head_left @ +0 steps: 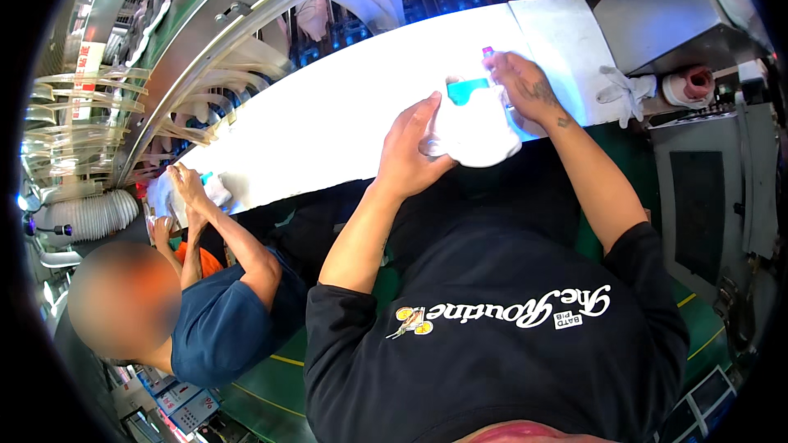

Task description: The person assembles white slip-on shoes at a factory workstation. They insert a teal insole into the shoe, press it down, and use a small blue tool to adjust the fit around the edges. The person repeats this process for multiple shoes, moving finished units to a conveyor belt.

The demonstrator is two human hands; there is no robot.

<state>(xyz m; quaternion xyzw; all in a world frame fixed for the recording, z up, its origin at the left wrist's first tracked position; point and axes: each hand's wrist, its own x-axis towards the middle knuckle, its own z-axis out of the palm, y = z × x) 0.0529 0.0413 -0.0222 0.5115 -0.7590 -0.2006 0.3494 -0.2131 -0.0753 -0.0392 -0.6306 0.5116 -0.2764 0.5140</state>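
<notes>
In front of my body, over the near edge of a brightly lit white worktop [328,98], is a rounded white piece [480,135] with a teal patch on its upper part. Glare washes out its detail, so I cannot tell its exact kind. My left hand [412,148] grips its left side, thumb and fingers bent around the edge. Just above its right side, my right hand [525,86] has its fingers closed around a small pink-tipped item [489,52], mostly hidden by the fingers.
A white glove [625,94] lies at the worktop's right end, beside a roll [689,84] with a reddish core. Behind the worktop runs a metal rail [238,20] with machinery beyond. At left a co-worker in a dark blue shirt [234,324] handles pieces at the same worktop.
</notes>
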